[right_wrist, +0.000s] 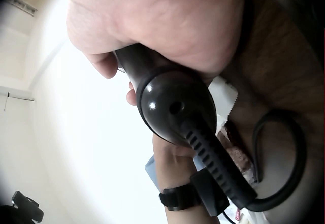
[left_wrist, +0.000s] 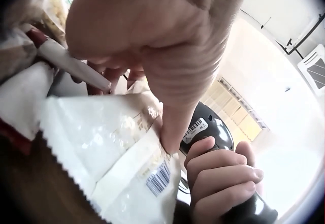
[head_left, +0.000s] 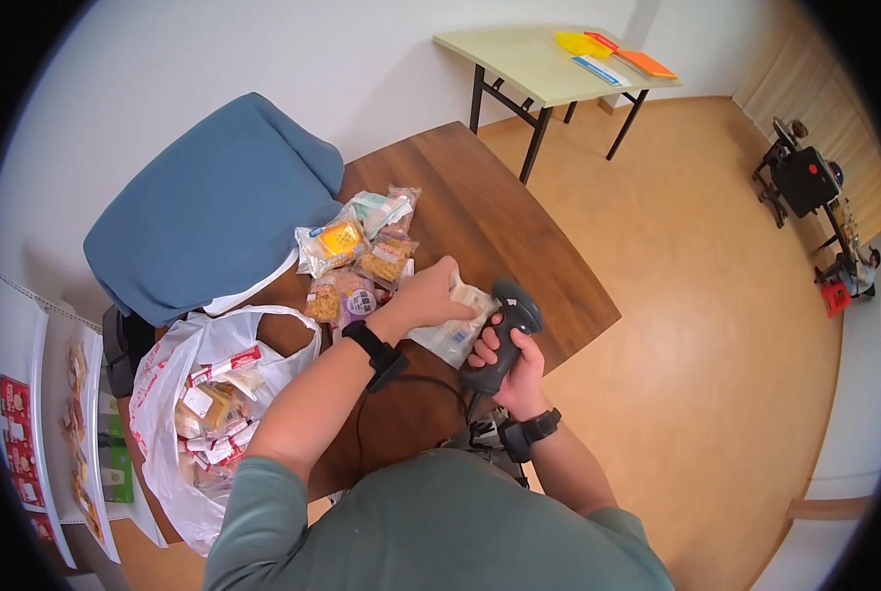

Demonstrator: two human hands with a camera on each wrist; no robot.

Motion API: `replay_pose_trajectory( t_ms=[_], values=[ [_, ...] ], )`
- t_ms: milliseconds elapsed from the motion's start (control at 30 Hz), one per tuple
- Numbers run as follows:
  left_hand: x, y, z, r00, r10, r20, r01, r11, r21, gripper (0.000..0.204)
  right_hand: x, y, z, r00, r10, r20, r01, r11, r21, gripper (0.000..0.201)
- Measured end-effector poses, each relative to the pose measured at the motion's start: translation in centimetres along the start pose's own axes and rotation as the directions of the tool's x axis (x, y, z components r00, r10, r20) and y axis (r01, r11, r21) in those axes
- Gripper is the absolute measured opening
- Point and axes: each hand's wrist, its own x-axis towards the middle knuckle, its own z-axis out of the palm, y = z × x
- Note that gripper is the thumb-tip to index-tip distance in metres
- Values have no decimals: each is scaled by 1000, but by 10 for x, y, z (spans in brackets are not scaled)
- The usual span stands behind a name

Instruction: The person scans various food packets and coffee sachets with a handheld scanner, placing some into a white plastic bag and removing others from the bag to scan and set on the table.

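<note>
My left hand (head_left: pixel 430 295) pinches a white plastic snack packet (head_left: pixel 448 340) over the wooden table. In the left wrist view the thumb presses on the packet (left_wrist: pixel 119 153), beside a printed barcode (left_wrist: pixel 158 179), and its zigzag edge points down and left. A black handheld barcode scanner (head_left: pixel 519 307) is in my right hand (head_left: pixel 524 369), fingers wrapped around its handle. The scanner head stands right beside the packet. From the handle's base runs a black cable (right_wrist: pixel 218 163), seen curling in the right wrist view.
Several packaged snacks (head_left: pixel 381 261) lie heaped beyond my left hand. A white plastic bag (head_left: pixel 155 394) full of packets sits at the table's left, near a blue-covered chair back (head_left: pixel 214 207). Shelves (head_left: pixel 91 443) stand far left; another table (head_left: pixel 529 64) is behind.
</note>
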Motion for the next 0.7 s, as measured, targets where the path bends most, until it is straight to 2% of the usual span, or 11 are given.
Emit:
replay_pose_trajectory(
  t_ms=[133, 233, 267, 333, 400, 467, 500, 533, 600, 667, 700],
  values=[
    [-4, -7, -3, 987, 45, -156, -73, 981, -180, 60, 1, 0, -2, 1000, -10, 14, 10, 1000, -14, 32],
    [-16, -14, -13, 879, -7, -478, -207, 895, -394, 50, 0, -1, 0, 1000, -3, 3, 3, 1000, -20, 31],
    [-25, -17, -18, 873, -14, -487, -204, 897, -392, 50, 0, 0, 1, 1000, 0, -10, -1, 1000, -19, 31],
    [-52, -18, -34, 881, -113, -459, -184, 813, -553, 36, -1, 0, 3, 1000, 18, -5, -18, 1000, -17, 30],
    [-83, -24, -50, 866, -110, -488, -160, 863, -479, 30, -1, -1, 2, 1000, 17, 1, -17, 1000, -17, 30],
    [-116, -31, -58, 898, -258, -356, -153, 576, -803, 24, -1, -1, 4, 999, 36, -13, -37, 999, -32, 30],
    [-134, -33, -64, 889, -348, -298, -90, 504, -859, 26, 0, -1, 2, 999, 31, -11, -32, 999, -37, 30],
    [-149, -41, -66, 878, -367, -308, -92, 502, -860, 26, 0, -1, 2, 1000, 27, -9, -27, 999, -41, 31],
    [-178, -54, -65, 878, -422, -227, -127, 253, -959, 32, 0, -1, 5, 999, 50, -17, -51, 997, -56, 31],
    [-204, -58, -61, 871, -446, -207, -138, 183, -973, 39, 3, -1, 12, 997, 57, -44, -63, 989, -137, 31],
    [-213, -58, -55, 897, -378, -227, -174, 169, -970, 41, 4, -1, 16, 997, 64, -47, -71, 984, -161, 31]
  ],
)
